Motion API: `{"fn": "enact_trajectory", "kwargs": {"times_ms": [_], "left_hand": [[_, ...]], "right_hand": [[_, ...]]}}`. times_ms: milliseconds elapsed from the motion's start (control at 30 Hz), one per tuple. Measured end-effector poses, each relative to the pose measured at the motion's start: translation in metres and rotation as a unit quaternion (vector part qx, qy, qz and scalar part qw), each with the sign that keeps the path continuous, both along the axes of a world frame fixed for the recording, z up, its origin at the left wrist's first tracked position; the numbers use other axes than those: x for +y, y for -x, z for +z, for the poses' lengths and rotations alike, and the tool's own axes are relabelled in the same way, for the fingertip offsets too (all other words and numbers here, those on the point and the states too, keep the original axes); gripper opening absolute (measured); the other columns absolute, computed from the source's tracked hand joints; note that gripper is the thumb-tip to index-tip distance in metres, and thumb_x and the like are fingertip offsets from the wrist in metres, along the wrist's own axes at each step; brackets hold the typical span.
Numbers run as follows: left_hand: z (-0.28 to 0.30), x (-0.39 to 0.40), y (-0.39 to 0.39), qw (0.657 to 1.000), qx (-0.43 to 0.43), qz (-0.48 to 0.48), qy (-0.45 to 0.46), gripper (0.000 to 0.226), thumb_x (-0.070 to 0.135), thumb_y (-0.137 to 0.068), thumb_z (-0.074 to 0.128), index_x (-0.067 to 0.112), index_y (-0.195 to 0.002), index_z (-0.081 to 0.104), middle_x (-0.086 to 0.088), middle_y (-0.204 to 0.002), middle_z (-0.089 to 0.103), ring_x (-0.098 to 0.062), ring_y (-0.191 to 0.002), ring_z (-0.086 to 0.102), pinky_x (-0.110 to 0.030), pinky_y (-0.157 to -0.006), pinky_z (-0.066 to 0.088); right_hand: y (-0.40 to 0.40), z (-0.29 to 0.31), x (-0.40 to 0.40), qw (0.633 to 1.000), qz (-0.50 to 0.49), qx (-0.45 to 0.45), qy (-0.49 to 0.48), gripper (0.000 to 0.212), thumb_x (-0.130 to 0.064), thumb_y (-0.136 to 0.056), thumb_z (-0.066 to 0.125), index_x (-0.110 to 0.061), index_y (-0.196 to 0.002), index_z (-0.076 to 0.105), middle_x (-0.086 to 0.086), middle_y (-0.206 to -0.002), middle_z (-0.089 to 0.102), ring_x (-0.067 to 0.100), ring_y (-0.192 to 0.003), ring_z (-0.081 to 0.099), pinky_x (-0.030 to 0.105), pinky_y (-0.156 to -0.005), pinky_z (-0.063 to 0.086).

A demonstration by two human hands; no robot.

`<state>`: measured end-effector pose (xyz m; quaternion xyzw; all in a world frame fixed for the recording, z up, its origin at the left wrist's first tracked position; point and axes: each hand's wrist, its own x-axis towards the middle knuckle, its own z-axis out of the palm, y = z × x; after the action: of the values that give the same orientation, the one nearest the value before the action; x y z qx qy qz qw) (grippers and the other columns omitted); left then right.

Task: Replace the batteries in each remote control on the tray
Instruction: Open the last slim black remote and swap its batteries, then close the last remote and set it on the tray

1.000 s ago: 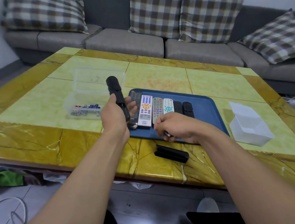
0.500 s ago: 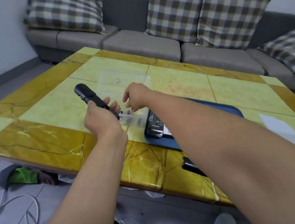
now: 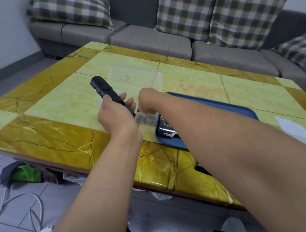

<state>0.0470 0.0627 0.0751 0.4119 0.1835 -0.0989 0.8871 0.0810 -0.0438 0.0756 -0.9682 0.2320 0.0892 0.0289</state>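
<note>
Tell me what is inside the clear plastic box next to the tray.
In the clear plastic box, a few small dark batteries show at the near end. The right hand reaches in and covers the middle, so anything under it, or in its fingers, is hidden.

Black remote [image 3: 104,89] tilted above table; silver remote [image 3: 166,129] on blue tray [image 3: 221,108].

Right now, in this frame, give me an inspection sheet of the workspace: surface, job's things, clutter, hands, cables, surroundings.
Surface: yellow-green marble table, glossy.
Job's things: black remote held off the table; blue tray with a remote end showing; clear battery box.
Clutter: clear lid; white box; black part at the table's near edge.
Hands: left hand grips the black remote; right hand reaches into the battery box, fingers hidden.
Cables: white cord on the floor.
Surroundings: grey sofa, checked cushions.
</note>
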Motion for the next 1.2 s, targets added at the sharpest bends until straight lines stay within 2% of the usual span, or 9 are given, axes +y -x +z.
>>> {"fn": "enact_trajectory", "kwargs": {"times_ms": [167, 267, 333, 433, 700, 833, 1000, 1100, 1200], "left_hand": [[0.002, 0.001, 0.006, 1.0, -0.002, -0.002, -0.002, 0.028, 0.026, -0.104, 0.043, 0.008, -0.102, 0.064, -0.006, -0.084, 0.074, -0.019, -0.067, 0.069, -0.032, -0.066, 0.06], [0.002, 0.001, 0.007, 1.0, -0.001, -0.004, -0.007, 0.029, 0.027, -0.104, 0.043, 0.009, -0.096, 0.065, -0.006, -0.086, 0.074, -0.019, -0.067, 0.069, -0.03, -0.063, 0.059], [0.003, -0.002, 0.009, 1.0, -0.002, -0.011, -0.004, 0.03, 0.027, -0.104, 0.043, 0.008, -0.099, 0.065, -0.006, -0.085, 0.074, -0.019, -0.065, 0.068, -0.027, -0.059, 0.058], [0.005, -0.009, 0.018, 0.999, -0.007, -0.04, -0.015, 0.027, 0.027, -0.105, 0.042, 0.011, -0.098, 0.062, -0.004, -0.083, 0.073, -0.018, -0.066, 0.067, -0.026, -0.059, 0.057], [-0.001, -0.057, 0.071, 0.933, -0.08, -0.342, -0.079, 0.03, 0.029, -0.109, 0.039, 0.01, -0.108, 0.062, -0.005, -0.098, 0.074, -0.018, -0.077, 0.069, -0.03, -0.065, 0.059], [-0.011, -0.085, 0.107, 0.858, -0.14, -0.48, -0.117, 0.031, 0.03, -0.108, 0.04, 0.012, -0.124, 0.06, -0.005, -0.109, 0.076, -0.022, -0.092, 0.075, -0.033, -0.067, 0.059], [-0.015, -0.108, 0.137, 0.81, -0.192, -0.53, -0.16, 0.028, 0.026, -0.106, 0.045, 0.011, -0.12, 0.065, -0.003, -0.108, 0.077, -0.025, -0.099, 0.074, -0.043, -0.091, 0.056], [-0.018, -0.119, 0.151, 0.806, -0.202, -0.533, -0.164, 0.028, 0.026, -0.106, 0.046, 0.012, -0.12, 0.065, -0.001, -0.107, 0.078, -0.023, -0.097, 0.075, -0.036, -0.079, 0.056], [-0.021, -0.128, 0.16, 0.807, -0.205, -0.527, -0.168, 0.027, 0.026, -0.106, 0.046, 0.012, -0.117, 0.066, -0.002, -0.106, 0.078, -0.025, -0.097, 0.075, -0.037, -0.082, 0.056]], "right_hand": [[0.005, 0.002, -0.004, 1.0, -0.003, -0.014, 0.009, 0.028, -0.005, -0.093, 0.054, -0.011, -0.071, 0.038, 0.006, -0.078, 0.048, 0.022, -0.075, 0.051, 0.028, -0.056, 0.04], [0.007, 0.01, -0.008, 0.998, -0.008, -0.067, -0.013, 0.007, 0.001, -0.087, 0.059, -0.006, -0.09, 0.059, 0.005, -0.082, 0.057, 0.022, -0.082, 0.057, 0.028, -0.058, 0.046], [0.014, 0.014, -0.015, 0.99, -0.021, -0.133, -0.047, 0.027, 0.002, -0.084, 0.056, -0.01, -0.104, 0.068, 0.008, -0.1, 0.067, 0.023, -0.092, 0.063, 0.031, -0.068, 0.055], [0.041, 0.023, -0.033, 0.968, -0.043, -0.243, -0.056, 0.035, -0.003, -0.083, 0.051, -0.022, -0.098, 0.076, 0.004, -0.104, 0.072, 0.023, -0.096, 0.065, 0.031, -0.082, 0.056], [0.175, 0.027, -0.113, 0.93, -0.138, -0.34, 0.024, 0.025, -0.022, -0.092, 0.052, -0.032, -0.105, 0.071, -0.012, -0.106, 0.072, 0.017, -0.097, 0.065, 0.031, -0.077, 0.05], [0.278, 0.037, -0.17, 0.92, -0.26, -0.285, 0.065, 0.023, -0.017, -0.088, 0.053, -0.03, -0.098, 0.069, -0.007, -0.093, 0.069, 0.022, -0.083, 0.063, 0.03, -0.071, 0.047], [0.377, 0.033, -0.231, 0.919, -0.388, -0.076, 0.007, 0.009, -0.014, -0.081, 0.062, -0.011, -0.086, 0.069, 0.009, -0.088, 0.067, 0.027, -0.072, 0.062, 0.03, -0.059, 0.052], [0.397, 0.017, -0.235, 0.934, -0.35, 0.04, -0.057, 0.028, -0.026, -0.089, 0.067, -0.008, -0.109, 0.07, 0.009, -0.109, 0.07, 0.028, -0.1, 0.067, 0.033, -0.076, 0.051], [0.394, -0.006, -0.23, 0.949, -0.296, 0.075, -0.081, 0.043, -0.036, -0.104, 0.044, -0.008, -0.134, 0.057, 0.012, -0.14, 0.053, 0.03, -0.126, 0.051, 0.034, -0.099, 0.041]]}}
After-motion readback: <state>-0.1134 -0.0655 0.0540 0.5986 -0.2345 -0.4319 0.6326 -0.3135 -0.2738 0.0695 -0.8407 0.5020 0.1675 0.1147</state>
